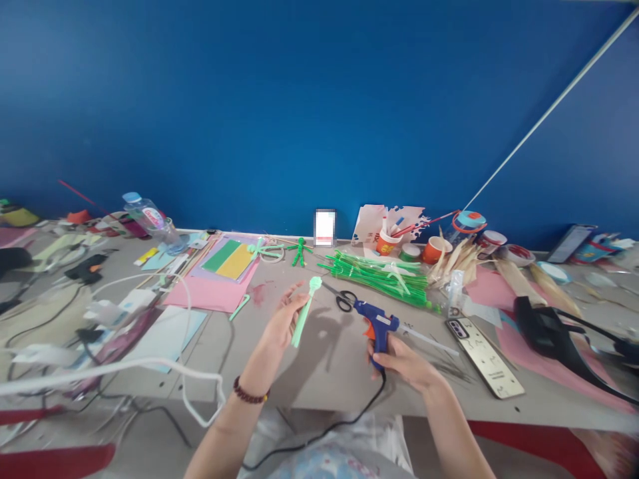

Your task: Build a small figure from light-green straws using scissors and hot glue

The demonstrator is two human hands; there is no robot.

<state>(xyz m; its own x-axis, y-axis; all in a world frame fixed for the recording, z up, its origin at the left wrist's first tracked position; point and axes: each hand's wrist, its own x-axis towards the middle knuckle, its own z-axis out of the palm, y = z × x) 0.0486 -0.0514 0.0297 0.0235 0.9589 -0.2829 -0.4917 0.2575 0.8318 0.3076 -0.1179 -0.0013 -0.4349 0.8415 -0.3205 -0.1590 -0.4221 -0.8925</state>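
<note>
Between the fingers of my left hand (282, 319) is a pale green pipe-cleaner piece (302, 322), upright, with a rounded coiled top and straight strands below. My right hand (402, 360) is wrapped round the handle of a blue hot glue gun (378, 318). Its orange trigger faces left, and a clear glue stick (429, 339) sticks out of its back end. The nozzle points up and left, near the black handles of the scissors (345, 301) on the table. A green pipe-cleaner figure (299, 251) is near the wall.
A bundle of green pipe cleaners (374, 276) lies beyond the glue gun. At right are a phone (485, 357), paper cups (437, 249) and a black stand (549, 339). Colored sheets (210, 293) and a bottle (150, 216) are at left. The gun's black cord (344, 422) hangs over the table edge.
</note>
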